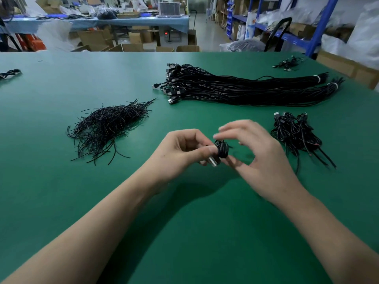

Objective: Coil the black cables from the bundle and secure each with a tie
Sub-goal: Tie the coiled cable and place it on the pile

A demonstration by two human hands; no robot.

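A green table (82, 201) fills nearly everything in front of the person, with shelving and cardboard boxes behind its far edge. On the far right half of it lies the long bundle of black cables (246, 89), stretched out flat in two sheaves. Each sheaf is bound near its right end by a white band (318, 78), and the plugs are fanned out at the left end. To the left, well apart from the bundle, sits a loose heap of thin black ties (106, 128). Near the right side, just in front of the bundle, is a smaller pile of coiled cables (295, 134) with their bare ends pointing toward the person.

Both forearms reach in over the table's middle. The left hand (176, 152) has its fingers curled in and its thumb pressed forward, pinching the small coil (222, 149) of black cable, which it holds above the table between the two hands. The right hand (258, 152) is right beside the coil, its fingers spread and loosely bent over it and its thumb just under it. The fingers are blurred, so I cannot tell whether they have hold of anything. A silvery plug (212, 161) sticks out below the coil, by the left thumb.

A few stray cables (9, 73) lie at the far left edge.
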